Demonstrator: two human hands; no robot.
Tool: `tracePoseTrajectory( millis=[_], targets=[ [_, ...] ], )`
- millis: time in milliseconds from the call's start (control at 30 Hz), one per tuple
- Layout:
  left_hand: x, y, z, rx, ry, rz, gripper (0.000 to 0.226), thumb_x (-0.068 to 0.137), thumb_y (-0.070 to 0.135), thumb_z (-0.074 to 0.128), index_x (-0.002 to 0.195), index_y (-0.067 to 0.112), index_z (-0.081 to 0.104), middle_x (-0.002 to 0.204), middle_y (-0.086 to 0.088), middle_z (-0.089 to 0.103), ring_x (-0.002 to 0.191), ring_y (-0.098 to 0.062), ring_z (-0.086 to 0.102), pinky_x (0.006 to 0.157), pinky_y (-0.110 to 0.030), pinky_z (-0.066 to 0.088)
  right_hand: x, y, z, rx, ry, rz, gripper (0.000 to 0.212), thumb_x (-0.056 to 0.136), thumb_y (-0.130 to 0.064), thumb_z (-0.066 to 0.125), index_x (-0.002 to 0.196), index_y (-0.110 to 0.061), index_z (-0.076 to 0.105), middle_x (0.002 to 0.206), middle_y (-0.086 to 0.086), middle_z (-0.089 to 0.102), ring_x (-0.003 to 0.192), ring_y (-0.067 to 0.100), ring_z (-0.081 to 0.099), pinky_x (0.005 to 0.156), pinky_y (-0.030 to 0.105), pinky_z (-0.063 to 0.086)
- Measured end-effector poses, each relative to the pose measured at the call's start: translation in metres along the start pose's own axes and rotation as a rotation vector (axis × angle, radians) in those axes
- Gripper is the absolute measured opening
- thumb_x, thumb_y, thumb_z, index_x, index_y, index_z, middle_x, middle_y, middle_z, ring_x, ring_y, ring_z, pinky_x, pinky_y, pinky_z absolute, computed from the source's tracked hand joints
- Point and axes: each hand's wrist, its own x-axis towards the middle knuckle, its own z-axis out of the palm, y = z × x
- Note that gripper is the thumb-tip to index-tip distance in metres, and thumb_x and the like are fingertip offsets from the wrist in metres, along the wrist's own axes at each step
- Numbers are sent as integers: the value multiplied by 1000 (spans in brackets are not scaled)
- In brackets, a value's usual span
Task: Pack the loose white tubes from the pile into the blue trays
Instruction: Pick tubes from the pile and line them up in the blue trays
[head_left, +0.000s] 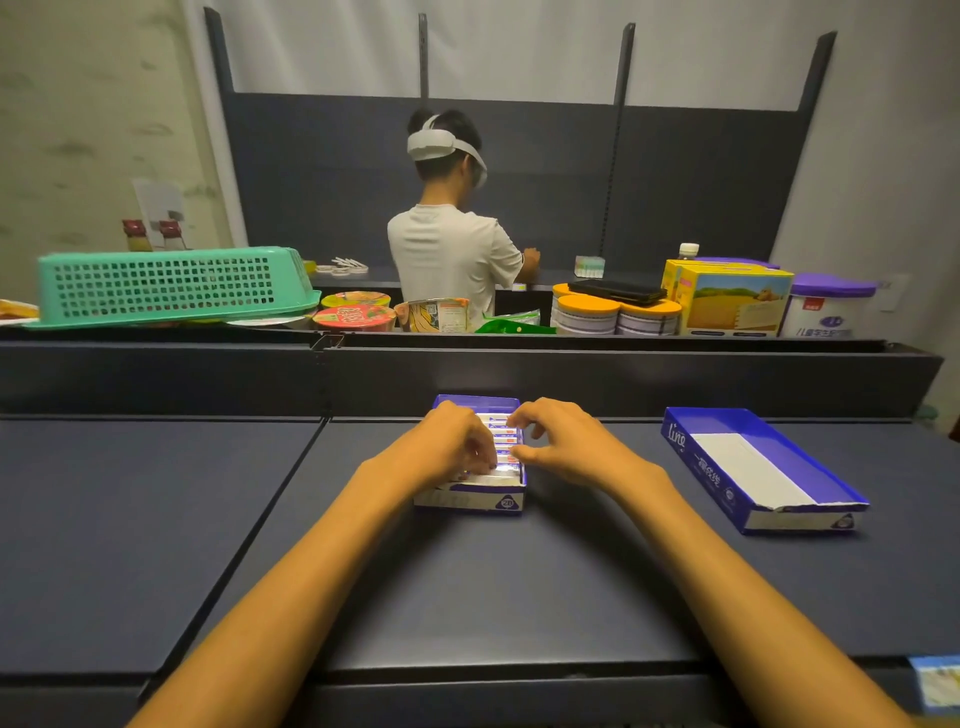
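From the head view, both hands work over the near blue tray (470, 496) on the dark tabletop (467, 587). The left hand (453, 441) curls its fingers down onto the white tubes (503, 434) lined up inside; whether it pinches one cannot be told. The right hand (563, 439) hovers with fingers loosely bent, fingertips touching the row. A second blue tray (753, 512) lies empty well to the right. The tubes look light, stiff and smooth, best pinched at their ends. No loose pile shows.
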Motion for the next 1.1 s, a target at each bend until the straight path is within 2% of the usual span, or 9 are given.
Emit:
tracePoseTrajectory(
  millis=[133, 233, 767, 933, 1100],
  targets=[
    [3, -1, -1, 47, -33, 4, 18, 86, 21, 71, 103, 15, 75, 107, -3, 72, 93, -15, 66, 82, -21, 51, 0, 1, 0, 23, -4, 10, 40, 88, -34, 67, 124, -22, 54, 126, -1, 57, 104, 7, 51, 76, 22, 47],
    [5, -2, -3, 68, -67, 5, 21, 87, 22, 70, 106, 16, 74, 110, -4, 72, 96, -17, 65, 86, -25, 52, 1, 1, 0, 28, -17, 21, 39, 88, -34, 67, 123, -22, 55, 124, -1, 59, 101, 10, 56, 78, 25, 51],
    [9, -10, -4, 43, -126, 26, 27, 88, 19, 68, 114, 16, 70, 118, -5, 68, 103, -17, 63, 84, -23, 51, 1, 0, 0, 63, -33, 47, 38, 88, -33, 68, 122, -22, 55, 126, 0, 59, 102, 13, 58, 77, 25, 54],
    [11, -10, 1, 38, -97, 4, 21, 86, 18, 71, 107, 16, 70, 112, -6, 69, 94, -17, 65, 82, -27, 56, 0, 2, 0, 67, -25, 44, 38, 88, -33, 69, 122, -22, 55, 125, -1, 59, 102, 12, 58, 76, 26, 54],
    [12, -8, 1, 21, -73, 10, 19, 85, 16, 72, 104, 13, 72, 107, -6, 71, 91, -14, 66, 79, -19, 51, 0, 2, 0, 71, -25, 38, 37, 88, -33, 69, 121, -22, 56, 124, -1, 60, 99, 13, 60, 75, 25, 54]
  ],
)
